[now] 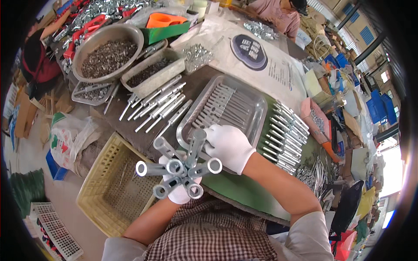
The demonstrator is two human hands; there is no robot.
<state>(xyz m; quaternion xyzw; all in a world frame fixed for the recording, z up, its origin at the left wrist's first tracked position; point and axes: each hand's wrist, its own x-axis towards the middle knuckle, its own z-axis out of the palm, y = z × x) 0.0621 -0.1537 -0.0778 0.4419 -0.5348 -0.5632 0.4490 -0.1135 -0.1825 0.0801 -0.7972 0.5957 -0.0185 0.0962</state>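
A loose bunch of hollow metal tubes [175, 167] fans out from my white-gloved left hand [179, 193], whose fingers are closed around it below, mostly hidden by the tubes. Several open tube ends point up toward me. My right hand [230, 148], also gloved, is curled beside the upper tube of the bunch, at the near edge of a clear plastic tray [260, 114]. What its fingertips hold, if anything, is hidden. Inside the tray lies a row of slotted metal tubes with thin rods [226, 104]. More rod-and-tube pieces [285, 137] are stacked right of the tray.
Left of the tray lie more rod pieces [159, 104], a long bin of dark small parts [174, 71] and a metal bowl of small parts [138, 40]. A yellow plastic basket [93, 188] stands at the bench's left edge. A pink bin [310, 114] is at right. Another person [278, 15] sits across.
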